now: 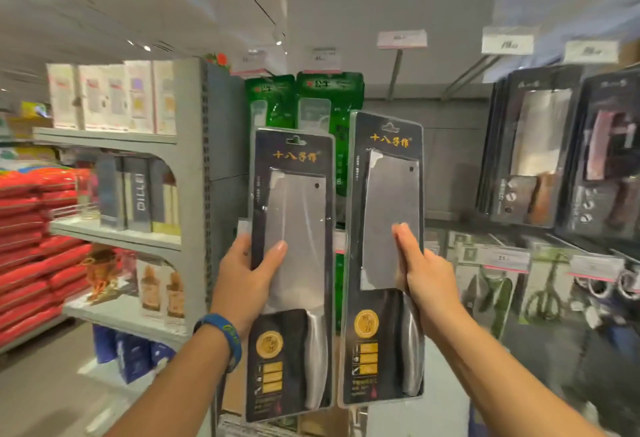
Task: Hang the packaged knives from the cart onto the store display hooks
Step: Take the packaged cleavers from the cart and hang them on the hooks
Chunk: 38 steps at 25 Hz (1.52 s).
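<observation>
Two packaged knives are held upright side by side at the centre of the view, in front of the display. The left packaged knife [294, 298] is clamped by the left hand [249, 277] at its nine o'clock edge: the thumb is laid across the clear front, while the fingers are hidden behind the card. The right packaged knife [384, 194], held slightly higher, is gripped by the right hand [420, 277] at its three o'clock edge; the thumb is pressed on the front and the remaining fingers are covered by the pack. A hang slot is seen at twelve o'clock on each card, and neither is threaded on a hook.

A blue wristband [225, 336] is worn on the left wrist. Green packs [329, 97] are partly hidden behind both cards. At two o'clock, dark knife packs [533, 146] are blurred and cut off by the frame edge. The price tags [401, 38] at one o'clock cannot be read. Shelves [114, 140] at nine o'clock are smeared by motion.
</observation>
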Motion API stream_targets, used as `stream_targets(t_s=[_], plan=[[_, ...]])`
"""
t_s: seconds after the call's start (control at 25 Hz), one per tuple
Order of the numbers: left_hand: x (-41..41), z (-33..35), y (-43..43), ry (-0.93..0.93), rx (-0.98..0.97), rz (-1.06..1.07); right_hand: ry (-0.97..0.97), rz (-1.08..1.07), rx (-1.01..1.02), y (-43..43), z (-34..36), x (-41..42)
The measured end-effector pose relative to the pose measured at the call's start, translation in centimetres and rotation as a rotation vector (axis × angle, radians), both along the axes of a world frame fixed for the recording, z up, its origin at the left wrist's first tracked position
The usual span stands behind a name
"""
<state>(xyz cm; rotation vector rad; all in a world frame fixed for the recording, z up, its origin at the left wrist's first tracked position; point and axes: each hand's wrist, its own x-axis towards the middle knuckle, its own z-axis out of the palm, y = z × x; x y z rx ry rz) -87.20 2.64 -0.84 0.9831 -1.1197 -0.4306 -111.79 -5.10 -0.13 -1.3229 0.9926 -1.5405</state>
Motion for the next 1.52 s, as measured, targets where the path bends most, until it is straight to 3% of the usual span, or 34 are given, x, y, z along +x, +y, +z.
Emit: stream_targets(t_s=[0.2,0.44,0.52,0.72,0.92,1.2,1.52], plan=[[-4.8,0.2,-7.7,-0.018,0.012,-0.164,-0.008,-0.091,-0.016,-4.7,-0.1,-4.3],[-9.5,3.1,-15.3,0.123,-0.041,-0.418,-0.189,0.156,0.006,-11.3,3.5,-6.5],[-10.9,3.7,-17.4,0.125,-0.087,-0.42,-0.254,0.251,0.013,-13.3,3.9,-6.1],[-12.3,4.4,-20.9,-0.066,-0.176,-0.236,-0.345,0.193,0.003,-16.9,4.6,-4.7],[-10.2,7.5,-23.9,-0.131,-0.283,-0.023,-0.183,-0.136,-0.08,-18.7,7.0,-4.6],[-7.9,12.8,-26.5,-0.2,-0.319,-0.023,-0.013,-0.4,-0.415,-18.9,11.1,-6.8],[-7.9,14.0,-28.9,-0.199,-0.271,-0.156,0.114,-0.588,-0.324,-19.0,14.5,-7.7]])
